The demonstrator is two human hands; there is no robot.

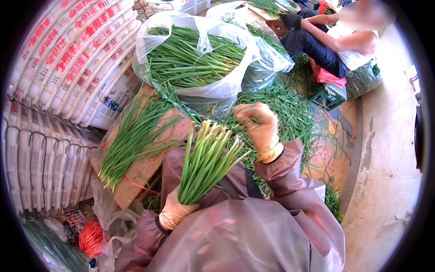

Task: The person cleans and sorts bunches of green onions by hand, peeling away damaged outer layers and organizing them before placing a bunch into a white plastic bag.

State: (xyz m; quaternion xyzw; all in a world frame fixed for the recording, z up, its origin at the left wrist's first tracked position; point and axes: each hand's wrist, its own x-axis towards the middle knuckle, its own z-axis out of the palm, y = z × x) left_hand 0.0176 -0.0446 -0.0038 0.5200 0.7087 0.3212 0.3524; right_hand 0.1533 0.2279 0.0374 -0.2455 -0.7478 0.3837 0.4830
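Note:
My left hand (pixel 176 212), in a tan glove, is closed round a bunch of garlic chives (pixel 205 170). The bunch stands up over my lap, its pale stalk ends at the top. To its right, my gloved right hand (pixel 259 121) hangs raised with curled fingers, apart from the bunch. Whether anything small is pinched in those fingers is hidden. On a brown board (pixel 174 128) to my left lies another pile of chives (pixel 131 140). Straight ahead, a white plastic bag (pixel 217 90) stands open, full of more chives.
Stacked white containers with red print (pixel 68 54) rise at the left. Loose green trimmings (pixel 290 113) cover the floor ahead. Another person (pixel 335 43) sits at the far right, near a green crate (pixel 328 94). Red string (pixel 91 239) lies lower left; a pale wall (pixel 385 158) borders the right.

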